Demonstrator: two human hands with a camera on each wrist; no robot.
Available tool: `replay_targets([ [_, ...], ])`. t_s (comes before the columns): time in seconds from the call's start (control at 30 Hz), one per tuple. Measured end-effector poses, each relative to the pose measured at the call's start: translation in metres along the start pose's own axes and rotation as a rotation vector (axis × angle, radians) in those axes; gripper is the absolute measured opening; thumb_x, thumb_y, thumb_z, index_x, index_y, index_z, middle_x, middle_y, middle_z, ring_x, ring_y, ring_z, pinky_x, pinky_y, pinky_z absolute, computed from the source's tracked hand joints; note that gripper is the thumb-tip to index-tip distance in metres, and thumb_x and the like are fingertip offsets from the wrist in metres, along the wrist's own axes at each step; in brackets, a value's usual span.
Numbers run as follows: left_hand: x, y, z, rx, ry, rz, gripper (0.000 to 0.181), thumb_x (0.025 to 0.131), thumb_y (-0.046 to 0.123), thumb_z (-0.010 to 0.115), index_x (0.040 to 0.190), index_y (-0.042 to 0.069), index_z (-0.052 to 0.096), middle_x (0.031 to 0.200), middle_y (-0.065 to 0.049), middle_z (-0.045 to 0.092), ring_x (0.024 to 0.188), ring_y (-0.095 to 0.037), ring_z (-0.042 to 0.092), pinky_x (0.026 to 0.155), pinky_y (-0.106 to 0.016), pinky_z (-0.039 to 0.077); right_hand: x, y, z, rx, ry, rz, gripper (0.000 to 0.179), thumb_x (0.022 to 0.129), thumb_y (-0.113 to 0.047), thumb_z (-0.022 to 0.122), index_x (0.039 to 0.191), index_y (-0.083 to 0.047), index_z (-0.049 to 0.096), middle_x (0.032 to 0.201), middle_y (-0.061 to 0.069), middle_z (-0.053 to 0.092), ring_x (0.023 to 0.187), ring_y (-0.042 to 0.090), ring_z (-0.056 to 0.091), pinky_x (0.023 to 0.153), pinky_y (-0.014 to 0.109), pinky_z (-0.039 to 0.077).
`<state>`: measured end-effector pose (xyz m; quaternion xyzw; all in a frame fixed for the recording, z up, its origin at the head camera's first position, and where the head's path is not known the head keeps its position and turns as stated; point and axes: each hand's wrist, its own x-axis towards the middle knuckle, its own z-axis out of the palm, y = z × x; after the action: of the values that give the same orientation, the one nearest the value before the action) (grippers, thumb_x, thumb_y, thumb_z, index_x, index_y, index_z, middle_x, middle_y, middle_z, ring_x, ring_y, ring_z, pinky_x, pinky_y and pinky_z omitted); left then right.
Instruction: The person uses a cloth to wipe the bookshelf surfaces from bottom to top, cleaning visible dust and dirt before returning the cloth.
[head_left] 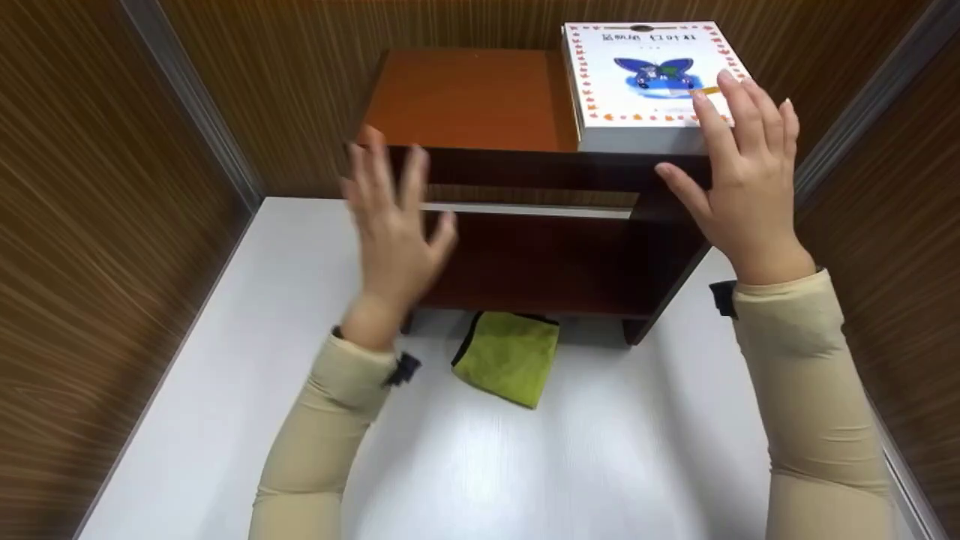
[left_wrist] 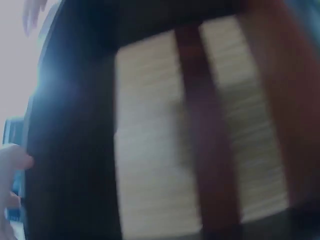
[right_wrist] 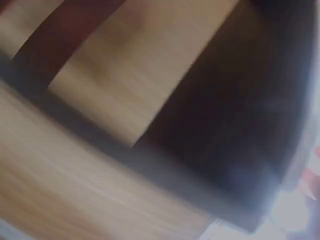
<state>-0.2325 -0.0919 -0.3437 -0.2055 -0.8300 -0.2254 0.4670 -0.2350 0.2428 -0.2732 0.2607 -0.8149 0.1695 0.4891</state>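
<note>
A thick white book, or a stack of them, lies on the right end of a brown wooden shelf unit. Its cover carries a blue butterfly and a border of orange leaves. My right hand is at the book's near right corner, fingers spread over the cover; whether they touch it cannot be told. Blurred, my left hand is raised with spread fingers in front of the unit's left end, holding nothing. Both wrist views are smeared and show mostly the unit's dark frame and light wood-grain surfaces.
A green cloth with a dark edge lies on the white tabletop, at the foot of the unit. The unit has a lower shelf. Wood-grain walls stand at the left, right and back.
</note>
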Motion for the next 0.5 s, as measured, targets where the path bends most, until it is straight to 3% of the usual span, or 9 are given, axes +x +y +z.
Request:
replay_targets([
  [0.07,-0.019,0.013,0.016,-0.086,-0.067,0.158,0.054,0.084,0.028,0.061,0.131,0.004,0.049,0.139,-0.025,0.037,0.135,-0.036,0.025,0.108,-0.052,0.015,-0.002,0.014,0.005,-0.059,0.005,-0.006,0.061,0.087,-0.050,0.057,0.127,-0.006,0.053,0.134,0.013,0.049,0.124,0.033,0.039,0.107,0.048,0.016],
  [0.1,-0.030,0.020,0.024,-0.126,-0.158,0.239,0.049,0.085,0.028,0.061,0.127,0.003,0.053,0.134,-0.022,0.045,0.130,-0.034,0.035,0.106,-0.050,0.023,-0.003,0.018,0.009,-0.059,0.041,-0.009,0.060,0.086,-0.051,0.056,0.126,-0.005,0.055,0.131,0.012,0.051,0.122,0.032,0.042,0.106,0.048,0.019],
  [0.17,-0.052,0.035,0.043,-0.174,-0.466,0.315,0.043,0.088,0.031,0.058,0.123,0.006,0.057,0.123,-0.013,0.056,0.116,-0.028,0.050,0.098,-0.044,0.036,-0.006,0.020,0.019,-0.041,0.152,0.005,0.059,0.085,-0.053,0.058,0.118,-0.004,0.060,0.123,0.010,0.057,0.113,0.032,0.047,0.103,0.047,0.024],
  [0.2,-0.063,0.041,0.052,-0.178,-0.651,0.312,0.043,0.089,0.033,0.057,0.124,0.007,0.057,0.120,-0.010,0.058,0.110,-0.026,0.054,0.094,-0.041,0.041,-0.006,0.020,0.023,-0.027,0.219,0.017,0.059,0.084,-0.055,0.057,0.114,-0.004,0.062,0.118,0.009,0.059,0.109,0.032,0.049,0.100,0.046,0.026],
  [0.27,-0.085,0.051,0.068,-0.137,-1.009,0.245,0.049,0.091,0.037,0.054,0.134,0.012,0.050,0.127,-0.006,0.055,0.112,-0.024,0.054,0.093,-0.041,0.042,-0.006,0.018,0.031,-0.010,0.312,0.042,0.060,0.083,-0.058,0.056,0.108,-0.004,0.064,0.113,0.008,0.061,0.105,0.031,0.050,0.098,0.046,0.027],
  [0.33,-0.105,0.054,0.085,-0.017,-1.262,0.158,0.060,0.091,0.043,0.054,0.142,0.015,0.040,0.138,-0.005,0.046,0.123,-0.026,0.045,0.097,-0.044,0.038,-0.005,0.018,0.037,-0.003,0.365,0.060,0.060,0.083,-0.060,0.055,0.104,-0.005,0.065,0.109,0.007,0.062,0.103,0.031,0.050,0.098,0.046,0.028],
  [0.43,-0.128,0.051,0.106,0.109,-1.443,0.099,0.072,0.088,0.047,0.057,0.147,0.015,0.029,0.149,-0.005,0.030,0.136,-0.027,0.027,0.106,-0.044,0.026,-0.004,0.018,0.041,0.014,0.401,0.073,0.058,0.083,-0.059,0.055,0.101,-0.005,0.066,0.106,0.006,0.063,0.100,0.030,0.050,0.096,0.045,0.029],
  [0.5,-0.139,0.048,0.118,0.138,-1.466,0.102,0.075,0.086,0.048,0.059,0.146,0.011,0.031,0.147,-0.008,0.033,0.136,-0.027,0.026,0.108,-0.041,0.025,-0.003,0.018,0.042,0.025,0.409,0.079,0.057,0.083,-0.059,0.056,0.100,-0.005,0.066,0.106,0.006,0.063,0.100,0.030,0.050,0.096,0.045,0.029],
])
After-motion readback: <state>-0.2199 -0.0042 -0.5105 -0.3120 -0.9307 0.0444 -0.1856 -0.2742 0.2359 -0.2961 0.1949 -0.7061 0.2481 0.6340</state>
